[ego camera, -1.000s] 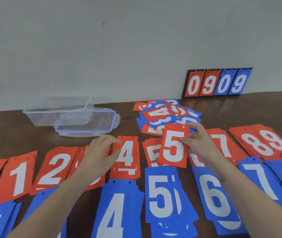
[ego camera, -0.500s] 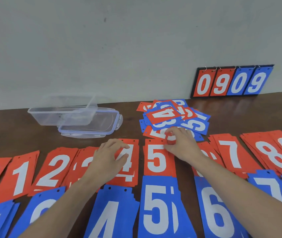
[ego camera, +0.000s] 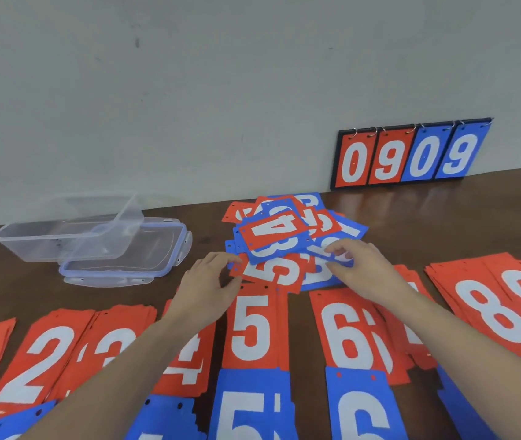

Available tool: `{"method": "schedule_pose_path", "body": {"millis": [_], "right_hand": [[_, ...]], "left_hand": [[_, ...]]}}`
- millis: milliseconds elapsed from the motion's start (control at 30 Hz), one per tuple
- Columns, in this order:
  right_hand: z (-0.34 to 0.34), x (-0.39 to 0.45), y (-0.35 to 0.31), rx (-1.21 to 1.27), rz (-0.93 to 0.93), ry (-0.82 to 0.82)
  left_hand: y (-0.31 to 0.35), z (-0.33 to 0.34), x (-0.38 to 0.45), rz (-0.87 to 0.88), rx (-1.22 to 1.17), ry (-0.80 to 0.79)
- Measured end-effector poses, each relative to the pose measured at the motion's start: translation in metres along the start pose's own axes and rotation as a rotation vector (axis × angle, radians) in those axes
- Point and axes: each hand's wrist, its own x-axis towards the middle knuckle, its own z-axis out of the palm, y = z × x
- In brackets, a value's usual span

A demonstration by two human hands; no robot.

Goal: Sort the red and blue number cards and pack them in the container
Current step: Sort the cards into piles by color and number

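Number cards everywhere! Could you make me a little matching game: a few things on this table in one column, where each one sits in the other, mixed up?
Things:
1. scoreboard
2. container
3. red 5 pile
4. unsorted heap

Places:
A. far left of the table, by its lid
B. between the red 4s and red 6s in the near row
C. leaning on the wall, far right
D. mid-table, where both hands reach

Pairs: 1-C, 2-A, 3-B, 4-D
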Motion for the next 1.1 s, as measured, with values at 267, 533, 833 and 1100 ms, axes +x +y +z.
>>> {"method": "schedule_pose_path", "body": {"millis": [267,533,833,1100], "right_hand": [[-0.030,0.036,0.036,0.016,0.031,0.019],[-0.024,0.060,0.021,-0.163,0.052,-0.147],[-0.028,0.071,0.020,-0.308,0.160,-0.242],[-0.032,0.083,0.019,-0.117,0.271,-0.283]], "left_hand": [[0.020,0.018,0.058,-0.017,-0.025,0.013],[0.023,0.031,0.100,-0.011,0.068,-0.043],[0.023,0.031,0.118,0.031,0.219,-0.190],[0.014,0.020,0.122,0.017,0.087,-0.259]]}}
